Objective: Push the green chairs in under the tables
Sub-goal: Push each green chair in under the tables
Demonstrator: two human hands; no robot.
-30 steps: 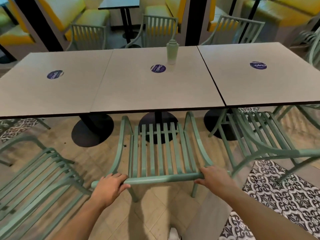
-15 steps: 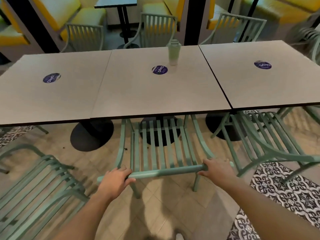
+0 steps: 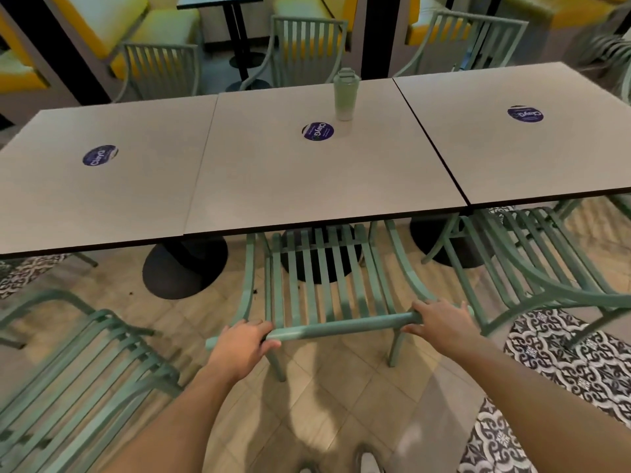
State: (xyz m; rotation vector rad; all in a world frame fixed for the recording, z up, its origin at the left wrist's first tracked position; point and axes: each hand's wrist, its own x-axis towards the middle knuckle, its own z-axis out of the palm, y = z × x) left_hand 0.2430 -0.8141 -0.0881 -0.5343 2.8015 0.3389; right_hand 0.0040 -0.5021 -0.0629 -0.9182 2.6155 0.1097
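A green slatted chair stands in front of me, its seat partly under the middle table. My left hand grips the left end of its top rail and my right hand grips the right end. Another green chair stands pulled out at the lower left, in front of the left table. A third green chair sits at the right, its front under the right table.
A pale green bottle stands on the middle table. Black round table bases rest on the tiled floor. Beyond the tables are more green chairs and yellow benches. Patterned floor tiles lie at the right.
The middle chair has slid forward, its seat now further under the table edge. Both hands stayed on the top rail and moved forward with it.
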